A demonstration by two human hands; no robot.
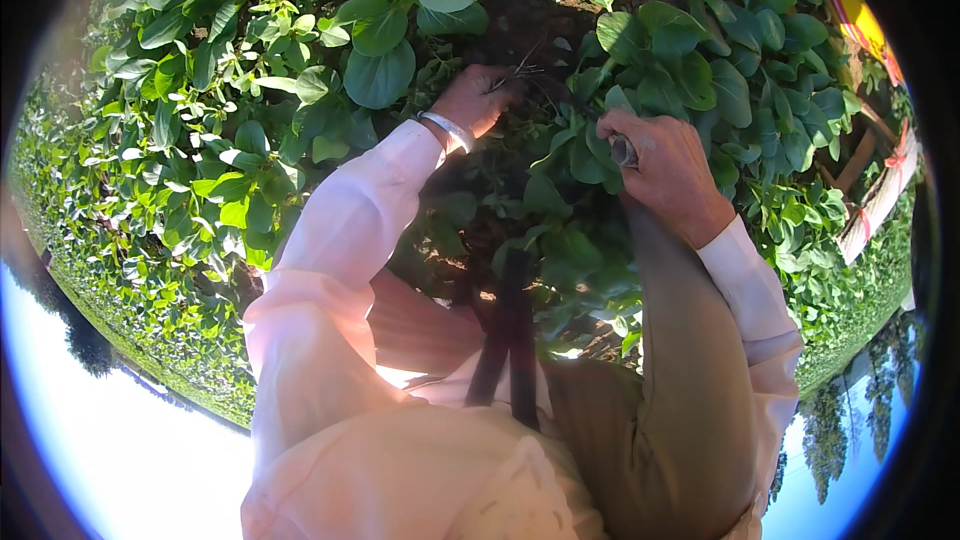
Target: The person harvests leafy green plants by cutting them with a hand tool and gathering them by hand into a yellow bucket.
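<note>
My left hand (480, 99), with a pale bracelet (448, 129) at its wrist, is closed on a small plant, whose thin roots (529, 73) stick out to the right over dark soil (517, 7). To the right, my right hand (664, 165) grips the rounded handle (623, 151) of a tool. A dark, narrow part seems to run from that fist towards my left hand; its shape is lost in shade. Broad-leaved green plants (380, 69) grow beside my left hand, and more leafy greens (660, 64) stand just beyond my right hand.
Dense low plants (187, 187) cover the ground at the left. At the right edge are a pale woven-looking object with red ties (881, 199) and a red and yellow printed thing (862, 15). My raised knee (675, 330) is beneath my right forearm.
</note>
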